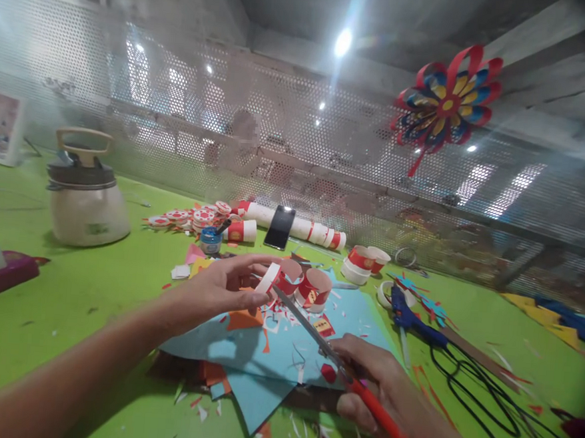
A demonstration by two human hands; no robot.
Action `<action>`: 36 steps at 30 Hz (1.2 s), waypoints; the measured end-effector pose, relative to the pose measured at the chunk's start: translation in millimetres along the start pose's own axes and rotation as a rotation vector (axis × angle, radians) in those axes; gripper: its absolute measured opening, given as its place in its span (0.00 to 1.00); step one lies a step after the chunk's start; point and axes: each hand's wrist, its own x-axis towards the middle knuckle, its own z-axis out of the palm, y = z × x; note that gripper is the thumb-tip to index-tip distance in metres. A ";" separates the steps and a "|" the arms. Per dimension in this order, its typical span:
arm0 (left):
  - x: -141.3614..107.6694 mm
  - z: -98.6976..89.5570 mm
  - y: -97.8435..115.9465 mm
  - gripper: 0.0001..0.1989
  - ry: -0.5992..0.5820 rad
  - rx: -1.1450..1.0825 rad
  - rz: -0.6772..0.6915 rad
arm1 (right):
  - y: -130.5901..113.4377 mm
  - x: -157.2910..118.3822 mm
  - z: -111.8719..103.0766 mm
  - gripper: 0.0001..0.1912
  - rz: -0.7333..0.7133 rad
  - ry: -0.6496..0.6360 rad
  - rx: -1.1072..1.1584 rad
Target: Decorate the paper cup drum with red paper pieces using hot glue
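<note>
Between the fingers and thumb of my left hand (228,284) is a white paper ring (267,279) with a red edge. My right hand (376,381) grips red-handled scissors (314,332), whose blade tips reach the ring's lower right edge. Both hands are above light blue paper (360,320) strewn with small red and white scraps. Just behind the ring stand two cut red paper cups, one of them (315,290) with a gold mark. A piece of orange paper (245,319) lies under my left hand.
Farther back are a black phone (280,227), stacked white cups (357,265), a blue jar (211,240) and red-white paper discs (204,218). A large kettle (88,205) stands left. At right lie a blue glue gun (408,317) and black cable (481,392).
</note>
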 end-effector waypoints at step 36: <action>1.6 5.7 -3.0 0.26 0.229 0.242 0.049 | 4.9 4.3 2.7 0.25 -0.007 -0.013 0.097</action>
